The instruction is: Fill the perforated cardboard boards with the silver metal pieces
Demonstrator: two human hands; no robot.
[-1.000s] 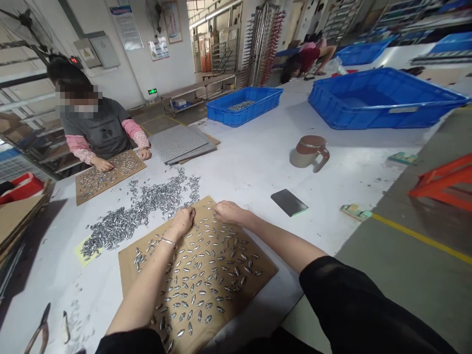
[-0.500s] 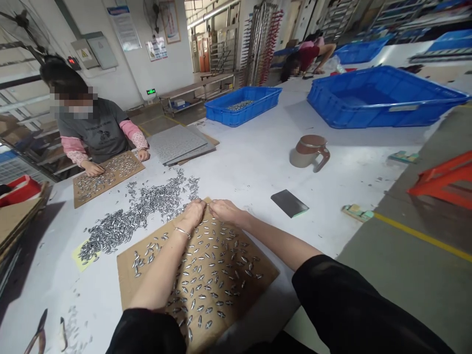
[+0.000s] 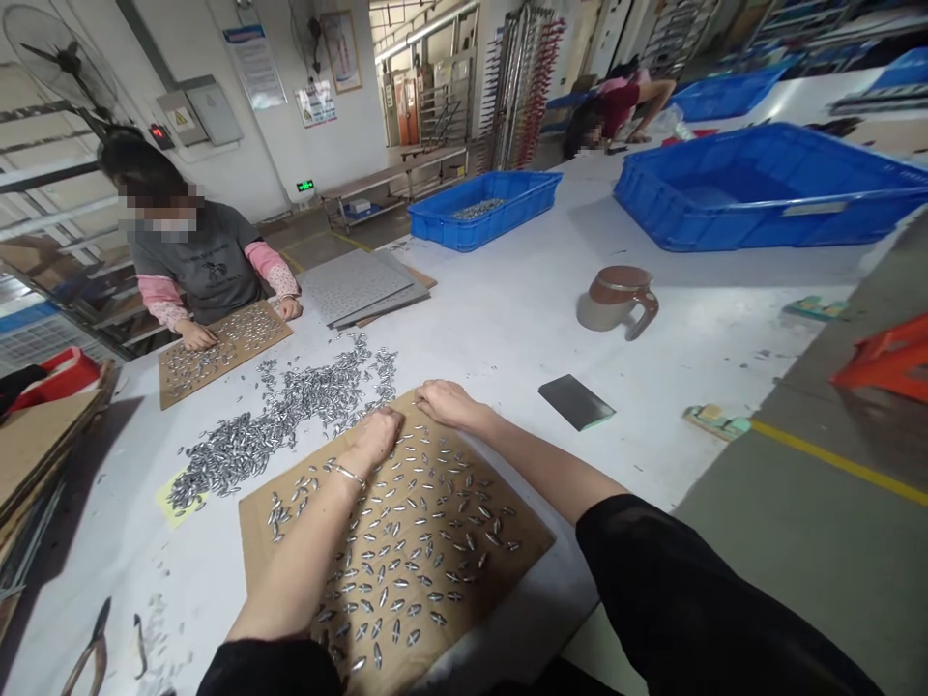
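A brown cardboard sheet lies under my forearms, with many small silvery pointed metal pieces spread over it. My left hand rests near the sheet's far part, fingers curled down and pressed together. At the far corner is my right hand, its fingers also bent into a pinch. Whatever either hand's fingertips hold, if anything, is too small or hidden to see. Just beyond and left of the sheet, a loose heap of the same metal pieces covers the white table.
Across the table a co-worker handles another piece-covered cardboard sheet. Grey boards lie stacked beyond the heap. A dark flat block, a mug and blue bins stand rightward; pliers lie front left.
My hands have drawn apart: the right has shifted slightly away toward the sheet's far corner, and the left has come a little nearer to me. The view has shifted slightly.
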